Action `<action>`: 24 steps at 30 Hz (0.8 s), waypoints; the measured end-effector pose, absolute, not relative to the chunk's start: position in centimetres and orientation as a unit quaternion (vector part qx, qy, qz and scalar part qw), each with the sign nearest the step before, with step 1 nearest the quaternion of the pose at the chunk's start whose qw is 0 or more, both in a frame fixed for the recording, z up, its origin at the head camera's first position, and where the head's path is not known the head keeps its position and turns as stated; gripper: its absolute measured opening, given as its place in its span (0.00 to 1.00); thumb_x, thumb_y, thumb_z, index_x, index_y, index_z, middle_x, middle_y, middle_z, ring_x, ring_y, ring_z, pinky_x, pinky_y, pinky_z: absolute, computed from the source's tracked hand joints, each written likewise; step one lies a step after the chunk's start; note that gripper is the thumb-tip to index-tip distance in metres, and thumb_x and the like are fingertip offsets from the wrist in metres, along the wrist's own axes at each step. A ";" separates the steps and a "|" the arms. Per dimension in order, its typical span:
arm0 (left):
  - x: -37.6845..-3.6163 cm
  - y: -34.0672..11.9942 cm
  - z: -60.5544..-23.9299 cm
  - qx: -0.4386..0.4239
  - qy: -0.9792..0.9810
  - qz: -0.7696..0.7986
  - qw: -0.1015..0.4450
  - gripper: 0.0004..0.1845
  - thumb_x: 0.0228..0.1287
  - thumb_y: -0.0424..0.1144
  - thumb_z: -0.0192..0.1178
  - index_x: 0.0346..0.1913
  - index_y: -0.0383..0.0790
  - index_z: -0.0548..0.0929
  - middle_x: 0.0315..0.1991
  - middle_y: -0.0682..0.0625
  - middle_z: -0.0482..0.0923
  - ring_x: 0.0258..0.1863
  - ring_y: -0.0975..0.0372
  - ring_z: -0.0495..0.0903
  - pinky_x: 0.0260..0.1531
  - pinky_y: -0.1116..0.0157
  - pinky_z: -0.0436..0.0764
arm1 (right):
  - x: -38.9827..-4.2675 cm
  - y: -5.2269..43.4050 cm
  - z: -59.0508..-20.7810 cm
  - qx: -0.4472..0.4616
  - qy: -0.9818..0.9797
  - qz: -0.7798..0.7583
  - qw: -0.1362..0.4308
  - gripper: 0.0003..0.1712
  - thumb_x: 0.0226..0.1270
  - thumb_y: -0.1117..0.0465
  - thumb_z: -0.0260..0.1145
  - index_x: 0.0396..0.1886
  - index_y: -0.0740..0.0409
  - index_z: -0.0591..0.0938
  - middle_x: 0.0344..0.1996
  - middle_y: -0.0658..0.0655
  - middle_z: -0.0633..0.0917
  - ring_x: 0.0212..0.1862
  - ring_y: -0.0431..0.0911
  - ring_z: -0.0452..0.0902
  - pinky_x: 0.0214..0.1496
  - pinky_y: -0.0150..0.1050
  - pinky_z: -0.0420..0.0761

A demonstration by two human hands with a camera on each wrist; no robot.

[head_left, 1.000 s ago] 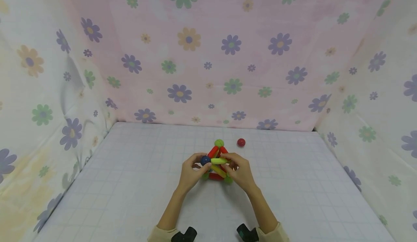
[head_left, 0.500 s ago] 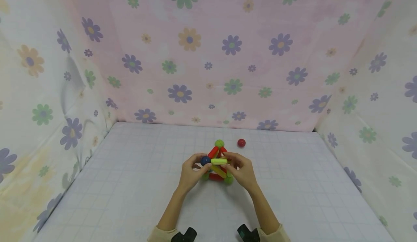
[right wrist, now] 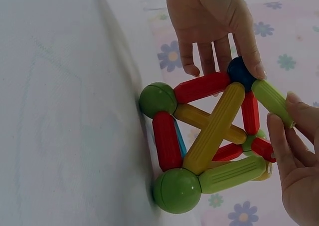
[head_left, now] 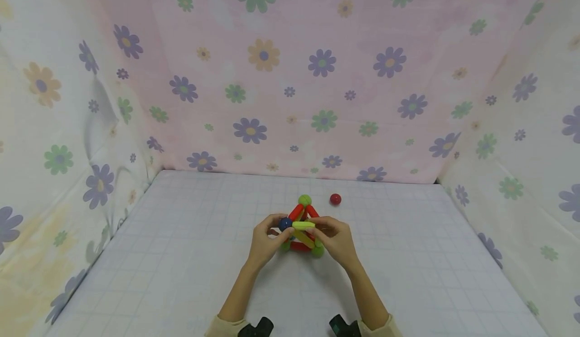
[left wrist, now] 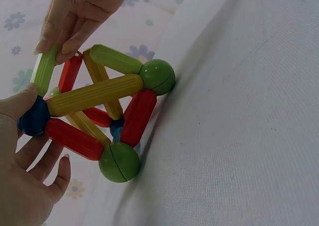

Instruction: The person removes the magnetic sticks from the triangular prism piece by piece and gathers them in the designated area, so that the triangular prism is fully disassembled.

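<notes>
A toy frame of rods and balls stands on the table, with yellow rods (left wrist: 97, 95), red rods (right wrist: 167, 140) and green balls (right wrist: 177, 191). My left hand (head_left: 266, 240) holds the dark blue ball (left wrist: 34, 116) at its upper corner, between thumb and fingers. From that ball a light green rod (head_left: 303, 225) reaches out to the right, its near end touching the ball. My right hand (head_left: 337, 239) pinches the rod's other end between thumb and fingers, seen closely in the right wrist view. A second light green rod (right wrist: 234, 174) joins a lower green ball.
A loose red ball (head_left: 335, 199) lies behind the frame, to its right. The white table (head_left: 190, 256) carries a faint grid. Flower-patterned cloth (head_left: 290, 75) hangs behind it and at both sides.
My right hand has shifted its fingers slightly on the light green rod, whose free end sits a touch lower. The left hand stays on the blue ball; the red ball has not moved.
</notes>
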State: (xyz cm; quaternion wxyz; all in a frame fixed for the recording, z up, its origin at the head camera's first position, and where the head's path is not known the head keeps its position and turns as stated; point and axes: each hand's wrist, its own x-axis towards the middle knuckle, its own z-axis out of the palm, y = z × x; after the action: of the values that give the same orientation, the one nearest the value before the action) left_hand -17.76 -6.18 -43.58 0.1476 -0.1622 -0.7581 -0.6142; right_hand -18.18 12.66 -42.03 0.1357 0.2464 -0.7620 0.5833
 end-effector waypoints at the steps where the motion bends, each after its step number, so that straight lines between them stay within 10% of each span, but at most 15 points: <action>1: -17.8 -6.2 -43.6 -0.162 -0.758 -0.614 0.148 0.16 0.55 0.28 0.65 0.46 0.24 0.78 0.40 0.38 0.82 0.38 0.48 0.79 0.34 0.64 0.78 | -18.2 12.7 -42.0 0.247 -0.761 0.586 0.131 0.11 0.55 0.77 0.65 0.40 0.77 0.81 0.33 0.70 0.84 0.33 0.53 0.82 0.39 0.30 0.81; 24: -17.7 -6.2 -43.6 -0.164 -0.753 -0.620 0.149 0.16 0.56 0.28 0.65 0.46 0.24 0.78 0.41 0.38 0.81 0.38 0.48 0.79 0.34 0.64 0.78 | -18.2 12.1 -42.2 0.224 -0.763 0.598 0.102 0.11 0.55 0.76 0.66 0.39 0.77 0.81 0.34 0.71 0.84 0.35 0.45 0.83 0.39 0.31 0.80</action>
State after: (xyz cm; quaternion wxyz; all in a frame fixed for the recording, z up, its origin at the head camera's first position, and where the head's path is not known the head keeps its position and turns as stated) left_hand -17.73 -6.21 -43.58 0.1493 -0.1636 -0.7531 -0.6195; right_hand -18.16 12.06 -42.15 0.1015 0.2241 -0.7626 0.5983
